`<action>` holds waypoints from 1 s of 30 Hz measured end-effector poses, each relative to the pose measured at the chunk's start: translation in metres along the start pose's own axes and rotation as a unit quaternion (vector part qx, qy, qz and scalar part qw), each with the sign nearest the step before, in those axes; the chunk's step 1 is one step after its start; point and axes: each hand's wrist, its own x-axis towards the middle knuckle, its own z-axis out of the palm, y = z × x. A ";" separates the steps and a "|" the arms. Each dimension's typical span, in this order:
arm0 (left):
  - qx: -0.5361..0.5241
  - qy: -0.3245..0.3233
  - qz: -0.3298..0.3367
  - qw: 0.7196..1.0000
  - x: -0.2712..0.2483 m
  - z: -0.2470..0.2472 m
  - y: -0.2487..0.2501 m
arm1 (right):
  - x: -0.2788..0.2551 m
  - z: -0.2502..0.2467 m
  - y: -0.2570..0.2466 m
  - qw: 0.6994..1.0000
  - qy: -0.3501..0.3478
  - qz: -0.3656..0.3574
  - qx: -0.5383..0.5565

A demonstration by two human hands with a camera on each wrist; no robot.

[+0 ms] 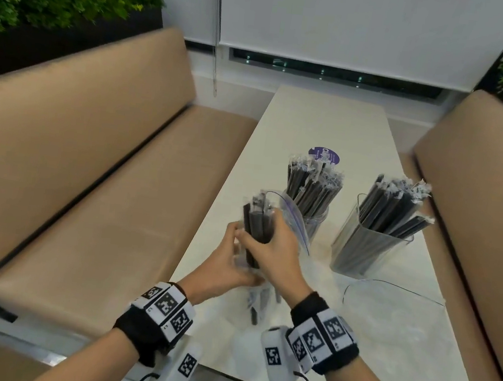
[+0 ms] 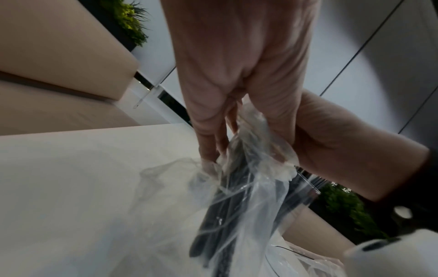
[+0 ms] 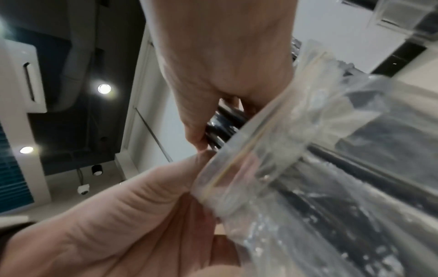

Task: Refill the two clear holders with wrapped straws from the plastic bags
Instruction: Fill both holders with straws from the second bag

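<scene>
In the head view my right hand (image 1: 278,249) grips a bundle of black wrapped straws (image 1: 256,219), held upright above the near part of the white table (image 1: 324,120). My left hand (image 1: 229,260) holds the clear plastic bag (image 1: 295,223) around the bundle's lower end. The left wrist view shows the left hand (image 2: 237,84) pinching the crumpled bag (image 2: 255,196), with dark straws inside. In the right wrist view the right hand (image 3: 225,65) curls round the straws (image 3: 225,120). Behind stand a round clear holder (image 1: 314,221) and a square clear holder (image 1: 359,249), both filled with straws.
Another clear plastic bag (image 1: 386,315) lies flat on the table at the near right. A purple round sticker (image 1: 324,155) sits behind the round holder. Tan padded benches flank the table on the left (image 1: 103,189) and the right (image 1: 479,185).
</scene>
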 end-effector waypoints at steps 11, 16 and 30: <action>-0.002 -0.055 -0.164 0.985 -0.001 0.003 -0.010 | 0.010 -0.111 -0.036 0.978 0.151 -0.011 0.142; 0.042 -0.070 -0.223 0.971 0.017 0.010 -0.025 | 0.017 -0.162 -0.067 0.957 0.232 -0.060 0.165; 0.127 -0.094 -0.096 0.983 0.013 0.030 -0.007 | 0.072 -0.220 -0.063 0.883 0.439 -0.108 0.128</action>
